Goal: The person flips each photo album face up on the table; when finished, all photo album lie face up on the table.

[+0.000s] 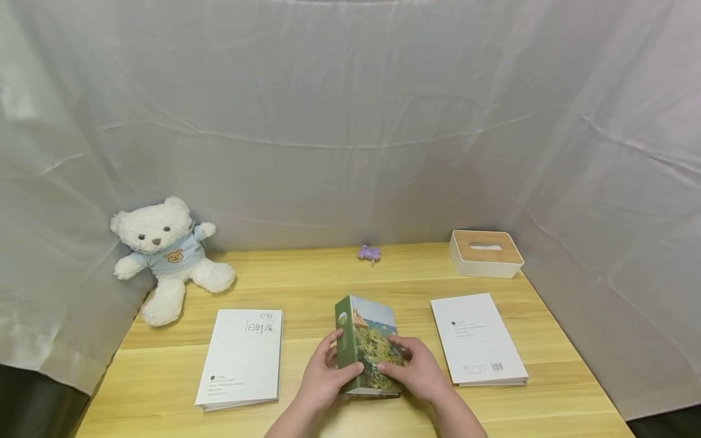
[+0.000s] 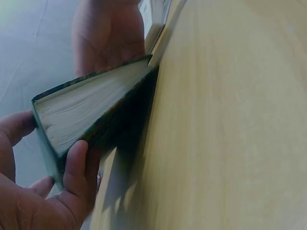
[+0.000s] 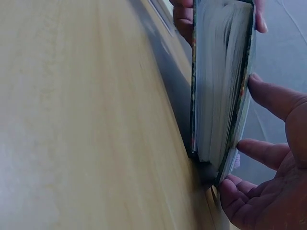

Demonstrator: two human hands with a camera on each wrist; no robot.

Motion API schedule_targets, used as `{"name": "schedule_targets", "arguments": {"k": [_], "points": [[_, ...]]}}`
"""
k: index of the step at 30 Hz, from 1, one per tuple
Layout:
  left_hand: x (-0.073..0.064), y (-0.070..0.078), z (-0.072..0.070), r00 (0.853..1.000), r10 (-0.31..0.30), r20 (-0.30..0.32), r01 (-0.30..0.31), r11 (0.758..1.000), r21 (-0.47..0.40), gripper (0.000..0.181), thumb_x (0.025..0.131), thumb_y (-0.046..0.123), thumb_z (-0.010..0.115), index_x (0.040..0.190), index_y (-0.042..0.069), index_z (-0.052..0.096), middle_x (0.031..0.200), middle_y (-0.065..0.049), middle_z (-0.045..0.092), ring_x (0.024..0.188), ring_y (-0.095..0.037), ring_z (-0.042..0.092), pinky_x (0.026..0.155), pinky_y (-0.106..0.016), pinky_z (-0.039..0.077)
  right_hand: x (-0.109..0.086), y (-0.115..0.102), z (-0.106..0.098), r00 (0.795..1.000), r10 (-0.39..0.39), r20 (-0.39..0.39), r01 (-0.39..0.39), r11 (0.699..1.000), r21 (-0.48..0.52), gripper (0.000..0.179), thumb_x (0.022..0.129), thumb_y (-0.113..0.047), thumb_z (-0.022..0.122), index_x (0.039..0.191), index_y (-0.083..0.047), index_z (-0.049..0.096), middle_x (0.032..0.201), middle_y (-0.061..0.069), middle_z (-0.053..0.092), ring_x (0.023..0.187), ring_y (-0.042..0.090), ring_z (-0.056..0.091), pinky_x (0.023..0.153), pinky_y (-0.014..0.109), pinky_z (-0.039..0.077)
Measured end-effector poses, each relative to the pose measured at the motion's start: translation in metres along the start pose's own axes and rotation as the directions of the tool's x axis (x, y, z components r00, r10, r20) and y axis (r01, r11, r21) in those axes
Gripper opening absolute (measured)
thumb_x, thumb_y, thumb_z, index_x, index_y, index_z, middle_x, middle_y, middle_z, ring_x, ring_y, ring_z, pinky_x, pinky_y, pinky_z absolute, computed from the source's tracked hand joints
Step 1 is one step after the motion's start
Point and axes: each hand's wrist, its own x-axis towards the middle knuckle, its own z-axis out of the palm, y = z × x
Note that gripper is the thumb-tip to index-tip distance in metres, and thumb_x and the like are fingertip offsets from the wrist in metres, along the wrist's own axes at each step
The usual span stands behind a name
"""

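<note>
A thick photo album (image 1: 378, 347) with a green spine and a painted seaside garden on its cover is held tilted up off the wooden table. My left hand (image 1: 328, 377) grips it on the spine side, thumb on the front cover. In the left wrist view, fingers hold both sides of the album (image 2: 81, 110) close to its spine. My right hand (image 1: 416, 368) holds the opposite side, its thumb and a finger on the cover. The right wrist view shows the right hand (image 3: 283, 153) with fingertips at the cover's free edge and the page edges showing.
White albums lie on both sides: one on the left (image 1: 241, 359), one on the right (image 1: 479, 340). A white teddy bear (image 1: 170, 255) sits at the back left. A purple trinket (image 1: 369, 253) and a wood-topped tissue box (image 1: 486, 252) stand along the back, before a grey curtain (image 1: 328, 121).
</note>
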Motion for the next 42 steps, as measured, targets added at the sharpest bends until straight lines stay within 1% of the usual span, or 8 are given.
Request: {"name": "schedule_targets", "arguments": {"k": [5, 7, 10, 17, 25, 32, 38, 42], "points": [[-0.001, 0.0, -0.004, 1.0, 0.001, -0.005, 0.0, 0.998, 0.07, 0.081, 0.092, 0.014, 0.082, 0.16, -0.002, 0.04, 0.151, -0.036, 0.046, 0.117, -0.049, 0.066, 0.063, -0.046, 0.065, -0.002, 0.0, 0.001, 1.0, 0.0, -0.004, 0.0, 1.0, -0.026, 0.071, 0.08, -0.027, 0.094, 0.138, 0.003, 0.066, 0.139, 0.03, 0.057, 0.118, 0.049, 0.062, 0.101, 0.063, 0.053], [-0.001, 0.0, -0.005, 1.0, 0.006, 0.005, -0.006, 0.998, 0.065, 0.078, 0.093, 0.014, 0.081, 0.159, -0.003, 0.041, 0.155, -0.038, 0.041, 0.117, -0.047, 0.067, 0.061, -0.045, 0.064, -0.003, -0.001, 0.001, 1.0, 0.0, -0.002, 0.0, 0.999, -0.041, 0.072, 0.079, -0.027, 0.095, 0.138, 0.003, 0.066, 0.138, 0.029, 0.057, 0.117, 0.047, 0.062, 0.1, 0.063, 0.054], [-0.001, -0.001, -0.006, 1.0, 0.008, 0.017, -0.01, 0.997, 0.074, 0.075, 0.095, 0.014, 0.08, 0.157, -0.004, 0.042, 0.153, -0.04, 0.042, 0.116, -0.045, 0.069, 0.056, -0.045, 0.063, -0.004, -0.003, 0.0, 1.0, -0.003, 0.001, 0.003, 0.998, -0.061, 0.073, 0.078, -0.027, 0.095, 0.138, 0.003, 0.066, 0.137, 0.028, 0.058, 0.115, 0.043, 0.062, 0.097, 0.061, 0.055], [0.0, -0.002, -0.009, 0.999, 0.04, 0.018, -0.043, 0.984, 0.175, 0.073, 0.092, 0.015, 0.081, 0.152, -0.01, 0.047, 0.144, -0.035, 0.054, 0.115, -0.046, 0.068, 0.074, -0.039, 0.065, -0.005, -0.004, 0.001, 1.0, -0.026, 0.001, 0.026, 0.997, -0.073, 0.072, 0.077, -0.025, 0.096, 0.136, 0.004, 0.067, 0.132, 0.024, 0.06, 0.114, 0.04, 0.062, 0.101, 0.062, 0.053], [0.0, -0.004, -0.013, 0.999, 0.038, -0.01, -0.034, 0.951, 0.307, 0.069, 0.089, 0.016, 0.084, 0.146, -0.01, 0.054, 0.142, -0.032, 0.059, 0.11, -0.039, 0.068, 0.085, -0.043, 0.063, -0.004, -0.003, 0.003, 0.999, -0.051, -0.003, 0.05, 0.992, -0.112, 0.072, 0.075, -0.026, 0.097, 0.134, 0.004, 0.068, 0.13, 0.022, 0.06, 0.117, 0.042, 0.062, 0.104, 0.064, 0.05], [0.001, -0.005, -0.014, 0.999, 0.033, -0.009, -0.029, 0.961, 0.274, 0.069, 0.088, 0.01, 0.083, 0.146, -0.013, 0.053, 0.14, -0.034, 0.06, 0.095, -0.026, 0.069, 0.068, -0.034, 0.063, -0.005, -0.004, 0.006, 0.999, -0.049, 0.005, 0.049, 0.988, -0.145, 0.072, 0.077, -0.029, 0.096, 0.135, 0.003, 0.068, 0.132, 0.024, 0.059, 0.118, 0.043, 0.062, 0.103, 0.063, 0.051], [0.003, -0.006, -0.014, 0.999, 0.035, -0.005, -0.031, 0.945, 0.327, 0.072, 0.087, 0.01, 0.083, 0.147, -0.012, 0.051, 0.139, -0.035, 0.06, 0.097, -0.026, 0.067, 0.074, -0.036, 0.062, -0.004, -0.002, 0.008, 0.999, -0.053, 0.01, 0.054, 0.985, -0.163, 0.072, 0.078, -0.031, 0.095, 0.136, 0.001, 0.068, 0.133, 0.024, 0.058, 0.118, 0.042, 0.062, 0.101, 0.063, 0.052], [0.002, -0.007, -0.015, 1.0, 0.018, 0.003, -0.018, 0.95, 0.312, 0.074, 0.088, 0.009, 0.082, 0.15, -0.012, 0.047, 0.14, -0.036, 0.058, 0.103, -0.031, 0.068, 0.075, -0.037, 0.063, -0.005, -0.001, 0.007, 0.999, -0.05, 0.019, 0.052, 0.988, -0.149, 0.071, 0.079, -0.03, 0.095, 0.137, -0.001, 0.068, 0.134, 0.024, 0.057, 0.118, 0.042, 0.061, 0.1, 0.062, 0.053]]}}
